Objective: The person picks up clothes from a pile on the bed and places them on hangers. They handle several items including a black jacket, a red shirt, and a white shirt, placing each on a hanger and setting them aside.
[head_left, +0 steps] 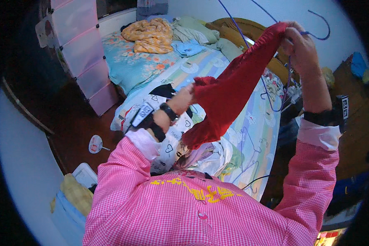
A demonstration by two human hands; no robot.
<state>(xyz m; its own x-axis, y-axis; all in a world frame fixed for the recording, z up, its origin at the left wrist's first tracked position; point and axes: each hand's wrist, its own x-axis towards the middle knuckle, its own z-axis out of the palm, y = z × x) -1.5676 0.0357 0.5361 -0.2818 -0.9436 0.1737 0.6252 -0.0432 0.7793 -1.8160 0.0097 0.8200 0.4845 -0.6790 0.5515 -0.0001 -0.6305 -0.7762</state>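
A red garment [230, 101] stretches in the air between my two hands, above the bed. At its left end, my left hand [186, 97] grips the bunched cloth. Its upper right end is pinched in my raised right hand [301, 50], together with a blue wire hanger [321, 37] whose hook sticks out to the right. More blue wire [238, 26] passes behind the garment; I cannot tell whether it belongs to the same hanger. My right fingertips are partly hidden by the cloth.
Below lies a bed with a striped sheet [269, 123], a clothes pile [216, 155] and blue wire hangers [249, 153]. An orange blanket [153, 33] sits at the far end. A translucent panelled cabinet [80, 46] stands left; a hand fan [95, 144] is on the floor.
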